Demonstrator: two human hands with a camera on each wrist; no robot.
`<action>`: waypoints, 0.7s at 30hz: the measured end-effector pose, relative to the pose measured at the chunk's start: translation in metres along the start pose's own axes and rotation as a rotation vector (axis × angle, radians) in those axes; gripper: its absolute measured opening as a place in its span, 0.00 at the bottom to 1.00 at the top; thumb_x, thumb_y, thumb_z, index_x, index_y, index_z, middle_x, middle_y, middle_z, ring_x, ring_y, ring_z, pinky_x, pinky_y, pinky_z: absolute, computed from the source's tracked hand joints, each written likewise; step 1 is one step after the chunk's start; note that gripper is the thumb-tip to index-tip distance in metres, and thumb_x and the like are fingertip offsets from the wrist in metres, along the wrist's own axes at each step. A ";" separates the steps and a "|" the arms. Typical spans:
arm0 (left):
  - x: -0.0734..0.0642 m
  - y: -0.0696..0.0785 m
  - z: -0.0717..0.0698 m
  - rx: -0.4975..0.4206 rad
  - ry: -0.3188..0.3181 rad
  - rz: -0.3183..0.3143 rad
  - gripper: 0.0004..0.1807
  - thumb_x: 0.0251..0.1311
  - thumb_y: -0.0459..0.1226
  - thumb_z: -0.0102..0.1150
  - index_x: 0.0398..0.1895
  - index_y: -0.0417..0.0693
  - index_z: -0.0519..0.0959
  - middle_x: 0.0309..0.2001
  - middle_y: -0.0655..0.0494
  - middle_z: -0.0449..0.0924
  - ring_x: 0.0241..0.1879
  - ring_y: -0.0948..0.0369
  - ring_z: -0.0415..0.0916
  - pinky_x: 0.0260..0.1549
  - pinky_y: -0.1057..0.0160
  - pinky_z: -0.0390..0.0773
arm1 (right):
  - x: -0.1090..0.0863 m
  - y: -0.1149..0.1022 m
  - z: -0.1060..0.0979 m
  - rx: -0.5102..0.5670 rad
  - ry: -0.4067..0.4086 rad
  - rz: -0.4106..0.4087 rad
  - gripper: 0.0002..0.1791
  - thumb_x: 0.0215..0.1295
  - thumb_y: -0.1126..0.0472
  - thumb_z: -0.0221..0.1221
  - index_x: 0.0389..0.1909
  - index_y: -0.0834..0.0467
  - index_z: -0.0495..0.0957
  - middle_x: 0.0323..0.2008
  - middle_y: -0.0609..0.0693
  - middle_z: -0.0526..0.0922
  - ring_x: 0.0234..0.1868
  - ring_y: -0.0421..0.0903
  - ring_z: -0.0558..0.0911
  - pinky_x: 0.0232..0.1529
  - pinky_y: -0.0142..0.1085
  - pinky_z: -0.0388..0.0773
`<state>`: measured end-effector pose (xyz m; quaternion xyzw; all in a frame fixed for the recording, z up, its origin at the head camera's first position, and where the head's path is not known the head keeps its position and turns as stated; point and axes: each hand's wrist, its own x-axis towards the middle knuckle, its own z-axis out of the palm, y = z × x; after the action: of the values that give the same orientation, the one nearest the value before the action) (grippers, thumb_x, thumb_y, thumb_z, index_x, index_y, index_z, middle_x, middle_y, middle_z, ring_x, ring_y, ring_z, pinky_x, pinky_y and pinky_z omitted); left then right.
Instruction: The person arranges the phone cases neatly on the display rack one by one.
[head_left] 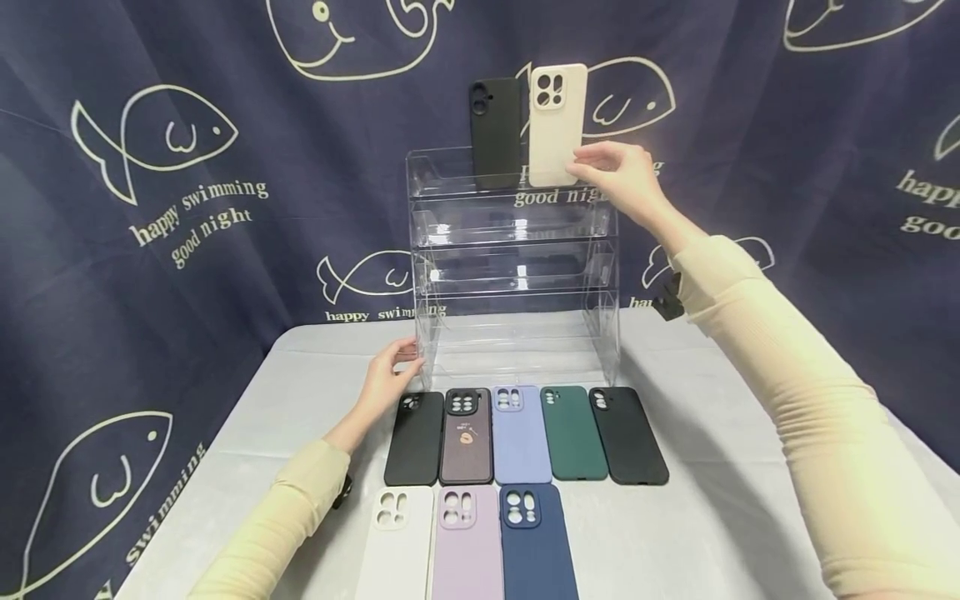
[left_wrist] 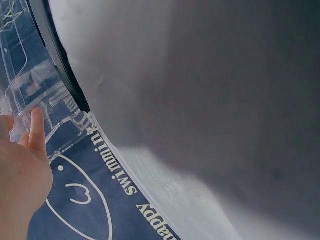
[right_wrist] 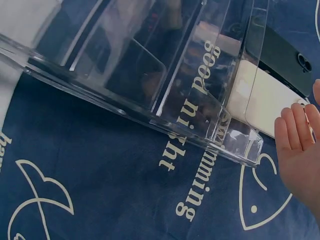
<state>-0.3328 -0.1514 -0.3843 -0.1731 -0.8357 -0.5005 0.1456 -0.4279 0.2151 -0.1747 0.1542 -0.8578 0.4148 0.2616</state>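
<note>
A clear display rack [head_left: 517,292] with several tiers stands on the table. My left hand [head_left: 390,375] holds its lower left side, thumb and fingers at the transparent panel; in the left wrist view one finger [left_wrist: 37,131] is straight against the plastic. On the top tier, a white phone case [head_left: 557,137] stands upright beside a black phone case [head_left: 497,137]. My right hand [head_left: 618,175] pinches the white case at its lower right edge. In the right wrist view its fingers [right_wrist: 297,131] are fairly straight and hide part of that case.
In front of the rack lies a row with a black case [head_left: 414,437], patterned brown case [head_left: 467,454], light blue case [head_left: 522,446], green case [head_left: 574,433] and another black case [head_left: 630,437]. Nearer are white [head_left: 396,554], lilac [head_left: 468,554] and navy [head_left: 538,550] cases. A dark fish-print curtain [head_left: 247,275] hangs behind.
</note>
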 end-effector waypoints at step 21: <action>0.008 -0.031 0.005 0.046 0.008 0.012 0.22 0.59 0.31 0.59 0.57 0.34 0.70 0.52 0.36 0.76 0.48 0.44 0.78 0.44 0.52 0.83 | -0.086 -0.005 -0.004 0.071 -0.143 -0.006 0.23 0.61 0.57 0.62 0.55 0.63 0.75 0.52 0.61 0.80 0.36 0.23 0.77 0.41 0.19 0.76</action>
<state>-0.3535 -0.1590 -0.4077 -0.1725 -0.8454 -0.4809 0.1558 -0.3540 0.2196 -0.2192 0.1953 -0.8586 0.4320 0.1952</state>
